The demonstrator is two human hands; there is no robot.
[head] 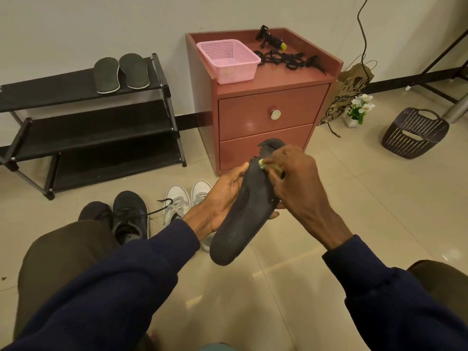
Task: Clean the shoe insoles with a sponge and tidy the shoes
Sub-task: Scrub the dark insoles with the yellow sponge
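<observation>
You are seated, looking down past your dark blue sleeves at a beige tiled floor [329,224]. Your left hand [222,198] cradles a dark grey foam insole [243,219] from underneath, thumb lying along its left edge and fingers wrapped round the far side, so it hangs in the air in front of you with its toe end tilted up and away. Your right hand [296,178] comes over the top of it, fingers curled round a yellow-green sponge [268,165] pressed against the insole's upper half; only a sliver of the sponge shows, so its shape is hard to judge. On the floor beneath your hands stand a pair of white lace-up sneakers [177,198] and, to their left, a pair of black mesh sneakers [129,214], side by side with toes pointing away from you. Further left, against the wall, is a black three-tier shoe rack [83,138], and on its top shelf lie two grey insoles [120,72] close together. Straight ahead stands a reddish-brown two-drawer cabinet [266,117]. On its top sit a pink plastic mesh basket [228,59] and a tangle of black straps [286,59]. To the cabinet's right are a brown paper bag [352,89], a small white pot of white flowers [359,110] and a dark woven plastic basket [415,133].
</observation>
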